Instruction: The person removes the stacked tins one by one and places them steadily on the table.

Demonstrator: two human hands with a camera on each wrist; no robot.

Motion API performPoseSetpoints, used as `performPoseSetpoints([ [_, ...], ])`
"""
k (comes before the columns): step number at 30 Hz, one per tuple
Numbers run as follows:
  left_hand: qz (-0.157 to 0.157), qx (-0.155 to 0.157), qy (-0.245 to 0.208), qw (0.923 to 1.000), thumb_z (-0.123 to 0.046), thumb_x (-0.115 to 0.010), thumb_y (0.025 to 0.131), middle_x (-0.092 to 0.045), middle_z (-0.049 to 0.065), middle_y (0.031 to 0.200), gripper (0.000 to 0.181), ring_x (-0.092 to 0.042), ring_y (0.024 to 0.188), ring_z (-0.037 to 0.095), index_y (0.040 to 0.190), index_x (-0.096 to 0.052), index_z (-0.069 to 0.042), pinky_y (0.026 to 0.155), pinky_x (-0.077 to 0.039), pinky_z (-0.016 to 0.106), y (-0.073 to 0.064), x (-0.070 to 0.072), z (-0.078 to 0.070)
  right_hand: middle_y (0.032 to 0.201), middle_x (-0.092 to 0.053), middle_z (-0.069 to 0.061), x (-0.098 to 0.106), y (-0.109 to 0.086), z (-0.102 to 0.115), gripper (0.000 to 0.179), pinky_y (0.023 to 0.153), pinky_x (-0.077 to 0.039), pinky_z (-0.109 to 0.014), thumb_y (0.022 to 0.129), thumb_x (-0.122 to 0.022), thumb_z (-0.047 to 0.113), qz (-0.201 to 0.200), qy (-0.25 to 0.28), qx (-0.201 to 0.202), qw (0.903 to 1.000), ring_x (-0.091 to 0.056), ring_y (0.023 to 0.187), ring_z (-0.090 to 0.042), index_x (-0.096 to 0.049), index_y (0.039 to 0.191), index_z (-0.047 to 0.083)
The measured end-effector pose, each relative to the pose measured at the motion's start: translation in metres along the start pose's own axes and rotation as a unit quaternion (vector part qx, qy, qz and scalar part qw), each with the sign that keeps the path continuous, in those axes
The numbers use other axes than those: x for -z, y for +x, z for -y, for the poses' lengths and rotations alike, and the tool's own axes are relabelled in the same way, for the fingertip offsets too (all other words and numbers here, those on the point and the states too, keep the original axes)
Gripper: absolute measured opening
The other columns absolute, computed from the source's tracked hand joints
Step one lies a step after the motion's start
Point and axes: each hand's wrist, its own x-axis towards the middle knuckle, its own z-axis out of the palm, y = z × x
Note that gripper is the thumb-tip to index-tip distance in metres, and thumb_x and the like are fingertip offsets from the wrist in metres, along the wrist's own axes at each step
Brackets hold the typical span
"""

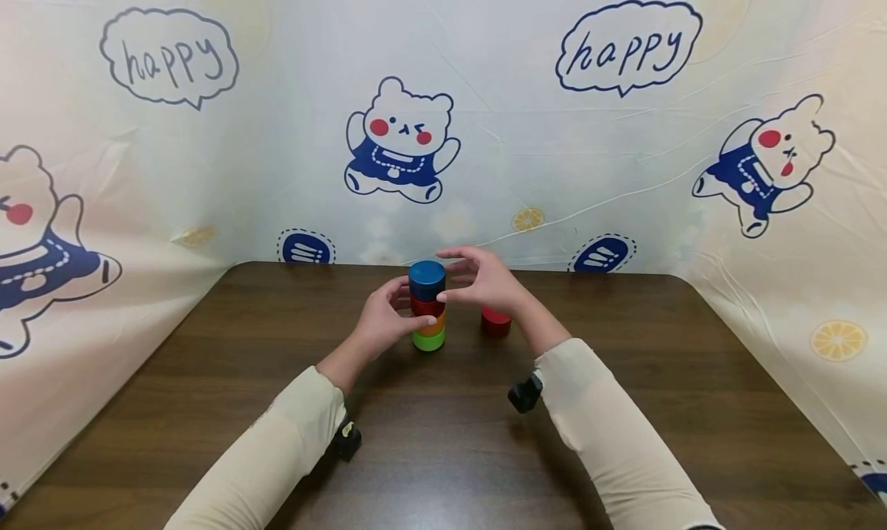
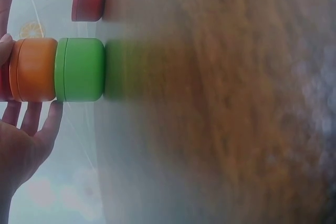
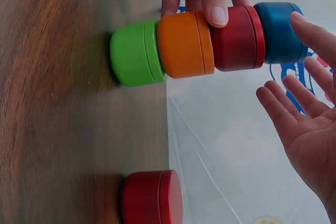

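Observation:
Four-colour stacking shows in the head view: a blue lidded tin (image 1: 426,282) on top, then a red tin (image 3: 239,39), an orange tin (image 3: 185,44) and, on the table, a green tin (image 3: 135,53). My left hand (image 1: 381,320) grips the stack around its middle, thumb on the near side by the red and orange tins, fingers behind. Beside the blue tin is my right hand (image 1: 488,282), its fingers spread and its thumb at the tin's edge. The right wrist view shows a gap between those fingers and the blue tin.
Another red tin (image 1: 495,323) stands alone on the brown wooden table (image 1: 443,453), right of the stack and partly behind my right wrist. A printed cloth (image 1: 499,152) with bears hangs behind the table's far edge and along its sides.

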Motion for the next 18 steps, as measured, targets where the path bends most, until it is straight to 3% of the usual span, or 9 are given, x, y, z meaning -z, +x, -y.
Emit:
performPoseSetpoints([
  [10,0.001,-0.011,-0.004,0.9999,-0.022,-0.085,0.077,-0.057,0.01,0.132,0.071,-0.055,0.119,0.032,0.138,-0.05,-0.016,0.096,-0.049,0.048,-0.0017,-0.0002,0.0015,0.135,-0.056,-0.009,-0.0061,0.0018,-0.0015,0.063,0.095,-0.05,-0.045,0.081,-0.081,0.016,0.012,0.024,0.011,0.9996,-0.059,0.118,-0.028,-0.053,0.137,0.01],
  [18,0.017,0.005,-0.001,0.9998,-0.022,-0.086,0.076,-0.056,0.008,0.133,0.075,-0.054,0.12,0.031,0.14,-0.048,-0.017,0.099,-0.046,0.05,-0.002,0.0001,0.0035,0.133,-0.057,-0.005,-0.0079,0.001,-0.0014,0.058,0.095,-0.05,-0.046,0.081,-0.081,0.014,0.011,0.034,0.023,0.9991,-0.06,0.116,-0.027,-0.056,0.134,0.012],
])
